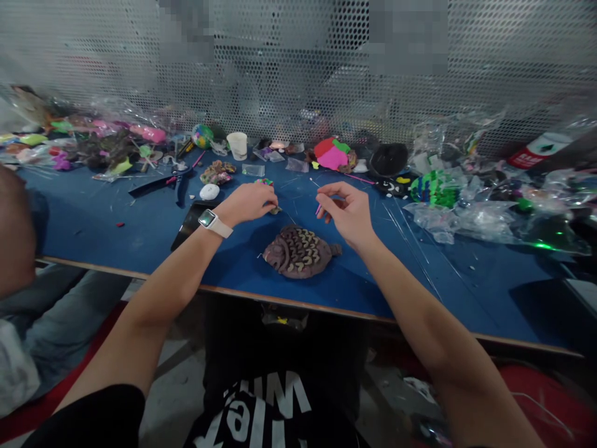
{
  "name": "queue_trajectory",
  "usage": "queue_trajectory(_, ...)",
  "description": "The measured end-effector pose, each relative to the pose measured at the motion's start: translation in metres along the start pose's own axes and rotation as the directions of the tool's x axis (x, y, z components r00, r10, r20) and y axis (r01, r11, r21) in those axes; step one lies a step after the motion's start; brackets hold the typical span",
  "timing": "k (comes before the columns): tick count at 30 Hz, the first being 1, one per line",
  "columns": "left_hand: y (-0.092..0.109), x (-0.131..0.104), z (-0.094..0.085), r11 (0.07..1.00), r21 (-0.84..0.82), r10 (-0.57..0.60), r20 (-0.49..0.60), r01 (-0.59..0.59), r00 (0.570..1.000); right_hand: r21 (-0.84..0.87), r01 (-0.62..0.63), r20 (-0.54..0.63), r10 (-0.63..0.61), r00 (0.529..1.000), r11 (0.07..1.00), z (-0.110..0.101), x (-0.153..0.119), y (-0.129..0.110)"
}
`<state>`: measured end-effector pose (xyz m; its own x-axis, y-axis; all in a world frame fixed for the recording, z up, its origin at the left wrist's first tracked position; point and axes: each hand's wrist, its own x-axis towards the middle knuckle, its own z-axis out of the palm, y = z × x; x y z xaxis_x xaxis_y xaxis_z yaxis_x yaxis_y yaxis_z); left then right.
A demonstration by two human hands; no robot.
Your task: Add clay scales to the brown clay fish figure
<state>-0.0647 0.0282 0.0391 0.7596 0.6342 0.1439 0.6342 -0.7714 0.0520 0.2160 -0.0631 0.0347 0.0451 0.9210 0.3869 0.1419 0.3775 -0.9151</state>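
Note:
A brown clay fish [301, 252] lies flat on the blue table, with rows of pale, curved scales on its body and its tail to the right. Beyond its head, my left hand [252, 202] has its fingertips closed on a small olive-grey lump of clay [275, 210] at the tabletop. To the right, my right hand [347, 211] pinches a thin modelling tool with a purple handle [318, 210]; its fine tip points up and left. Something multicoloured [265, 182] shows just behind my left hand, mostly hidden.
A dark phone-like slab [191, 224] lies under my left forearm. Pliers [181, 183], a white lump [209, 191] and a paper cup [237, 145] are farther left. Plastic bags [485, 218] and a green clay fish [433, 188] sit right. A perforated metal screen [289, 74] stands behind; another person's arm [16, 230] is left.

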Motion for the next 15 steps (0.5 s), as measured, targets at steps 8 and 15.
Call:
queue_trajectory(8, 0.017, -0.003, -0.003, 0.999, 0.038, -0.003, 0.002, 0.003, 1.000, -0.042, -0.005, 0.059, 0.007, 0.998, 0.999, 0.006, -0.005, 0.000)
queue_trajectory(15, 0.008, 0.009, 0.018, 0.997, -0.068, -0.052, -0.075, 0.047, 0.996, -0.076, 0.011, 0.100, -0.003, 0.995, 0.997, 0.006, -0.004, 0.008)
